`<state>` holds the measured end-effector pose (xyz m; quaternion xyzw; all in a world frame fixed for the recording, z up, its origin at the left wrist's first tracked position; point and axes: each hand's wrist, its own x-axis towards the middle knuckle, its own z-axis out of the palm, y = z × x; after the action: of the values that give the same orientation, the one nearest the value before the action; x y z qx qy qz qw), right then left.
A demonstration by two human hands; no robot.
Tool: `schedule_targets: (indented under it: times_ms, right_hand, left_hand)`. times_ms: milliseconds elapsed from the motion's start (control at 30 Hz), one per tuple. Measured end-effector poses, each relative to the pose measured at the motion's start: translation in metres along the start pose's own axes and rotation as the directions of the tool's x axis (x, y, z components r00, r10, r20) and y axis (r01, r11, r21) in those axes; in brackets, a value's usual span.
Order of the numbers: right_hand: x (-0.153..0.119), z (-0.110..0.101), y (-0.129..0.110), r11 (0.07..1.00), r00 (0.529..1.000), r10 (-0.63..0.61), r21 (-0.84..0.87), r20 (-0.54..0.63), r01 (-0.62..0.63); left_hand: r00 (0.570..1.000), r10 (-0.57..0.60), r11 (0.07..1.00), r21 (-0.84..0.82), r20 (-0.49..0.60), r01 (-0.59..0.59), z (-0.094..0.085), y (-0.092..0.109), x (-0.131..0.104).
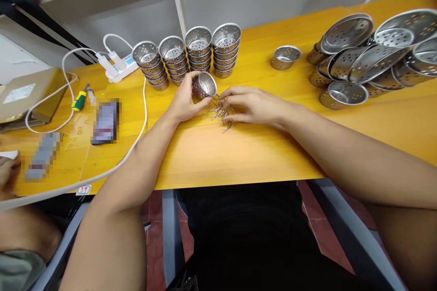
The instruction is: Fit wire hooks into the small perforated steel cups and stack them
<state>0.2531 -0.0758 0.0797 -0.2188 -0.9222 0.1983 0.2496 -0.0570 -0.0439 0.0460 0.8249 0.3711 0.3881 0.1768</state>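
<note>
My left hand point(186, 102) grips a small perforated metal cup point(206, 85), its mouth tilted up and toward the right. Just below and right of the cup, a loose heap of thin bent metal wires point(215, 111) lies on the yellow table. My right hand point(244, 104) is over the right side of that heap, fingers bent and spread, touching or nearly touching the wires. Whether a wire is between its fingertips is too small to tell. Behind my hands stand several stacks of matching perforated cups point(224, 50).
A single perforated cup point(286, 57) stands right of the stacks; a jumbled pile of them point(362, 61) lies farther right. At left are a power strip point(121, 69), white cable, screwdriver point(79, 100), blurred phone-like objects point(105, 122), a cardboard box point(30, 95) and another person's hand point(6, 170).
</note>
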Motion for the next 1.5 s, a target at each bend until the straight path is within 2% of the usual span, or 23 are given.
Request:
schedule_targets:
  times_ms: [100, 200, 267, 367, 467, 567, 667, 767, 900, 1033, 1133, 1233, 1333, 1433, 1500]
  right_hand:
    - [0.001, -0.001, 0.000, 0.999, 0.998, 0.047, -0.012, -0.039, -0.048]
    - [0.003, 0.000, -0.001, 0.990, 0.959, 0.140, 0.025, -0.248, -0.138]
    - [0.005, 0.004, -0.003, 0.987, 0.922, 0.157, 0.081, -0.355, -0.137]
    - [0.009, 0.011, -0.003, 0.990, 0.921, 0.121, 0.113, -0.370, -0.084]
    - [0.009, 0.012, 0.009, 0.993, 0.925, 0.115, 0.067, -0.363, -0.097]
    - [0.001, 0.006, 0.042, 0.978, 0.879, 0.176, -0.021, -0.443, -0.207]
    - [-0.011, -0.002, 0.091, 0.929, 0.803, 0.241, -0.109, -0.546, -0.353]
    - [-0.022, -0.004, 0.134, 0.885, 0.750, 0.309, -0.112, -0.584, -0.452]
    - [-0.025, 0.001, 0.164, 0.885, 0.708, 0.319, -0.070, -0.630, -0.461]
    - [-0.021, 0.007, 0.163, 0.920, 0.705, 0.277, -0.030, -0.653, -0.390]
    - [-0.016, 0.000, 0.143, 0.885, 0.697, 0.377, 0.016, -0.610, -0.465]
    - [-0.016, -0.023, 0.114, 0.848, 0.666, 0.449, 0.049, -0.596, -0.528]
    - [-0.028, -0.053, 0.100, 0.868, 0.674, 0.436, 0.080, -0.597, -0.490]
    - [-0.047, -0.070, 0.116, 0.855, 0.649, 0.426, 0.045, -0.631, -0.517]
    - [-0.058, -0.070, 0.139, 0.863, 0.673, 0.394, 0.001, -0.626, -0.505]
  left_hand:
    - [1.000, -0.009, 0.997, -0.077, -0.001, 0.009, -0.001, 0.009, -0.001]
    - [1.000, 0.016, 0.993, -0.114, 0.025, -0.013, -0.003, 0.024, -0.001]
    - [0.996, 0.056, 0.994, -0.093, 0.063, -0.050, -0.003, 0.033, -0.001]
    - [0.988, 0.093, 0.995, -0.056, 0.127, -0.087, -0.003, 0.038, 0.000]
    - [0.985, 0.102, 0.993, -0.070, 0.141, -0.093, -0.001, 0.033, 0.000]
    - [0.986, 0.101, 0.994, -0.062, 0.135, -0.093, 0.000, 0.025, -0.002]
    - [0.987, 0.071, 0.997, -0.019, 0.143, -0.069, -0.001, 0.020, -0.004]
    - [0.989, 0.043, 0.999, 0.002, 0.144, -0.044, -0.002, 0.020, -0.004]
    - [0.988, 0.046, 0.999, 0.020, 0.150, -0.050, -0.004, 0.022, -0.002]
    - [0.988, 0.038, 0.999, 0.028, 0.150, -0.043, -0.005, 0.024, -0.002]
    - [0.989, 0.046, 0.998, 0.027, 0.144, -0.050, -0.005, 0.023, -0.002]
    - [0.989, 0.054, 0.998, 0.026, 0.140, -0.059, -0.005, 0.023, -0.003]
    - [0.988, 0.049, 0.998, 0.031, 0.147, -0.054, -0.006, 0.024, -0.003]
    - [0.987, 0.051, 0.998, 0.036, 0.151, -0.057, -0.007, 0.025, -0.003]
    - [0.987, 0.053, 0.998, 0.037, 0.153, -0.059, -0.008, 0.025, -0.003]
